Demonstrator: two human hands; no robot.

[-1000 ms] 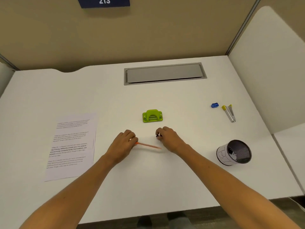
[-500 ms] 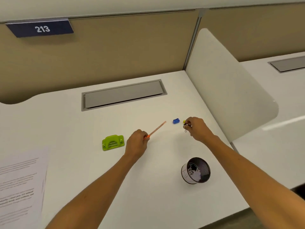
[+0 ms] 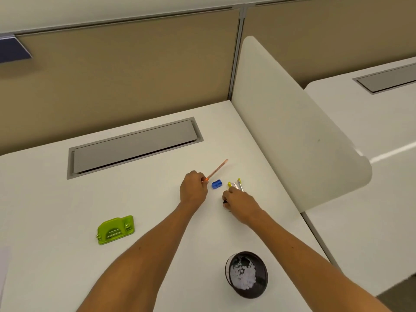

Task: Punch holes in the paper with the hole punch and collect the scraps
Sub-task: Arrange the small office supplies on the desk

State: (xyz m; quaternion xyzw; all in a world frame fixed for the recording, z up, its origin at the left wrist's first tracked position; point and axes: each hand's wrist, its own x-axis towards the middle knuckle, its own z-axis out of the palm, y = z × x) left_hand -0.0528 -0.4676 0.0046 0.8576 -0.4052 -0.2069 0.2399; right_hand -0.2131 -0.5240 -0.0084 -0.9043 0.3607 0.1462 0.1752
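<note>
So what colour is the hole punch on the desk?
Bright lime green. The plastic hole punch shows clearly in the head view, sitting alone on the white desk.

Bench (image 3: 67, 266): showing plain white. Hole punch (image 3: 115, 229): showing lime green. Pencil (image 3: 216, 169) my left fingers (image 3: 203, 179) are pinching: showing orange. Sharpener (image 3: 217, 184): showing blue. Mesh cup (image 3: 247, 274): showing black, holding white paper dots (image 3: 244, 275). Partition wall (image 3: 112, 75): showing tan.
</note>
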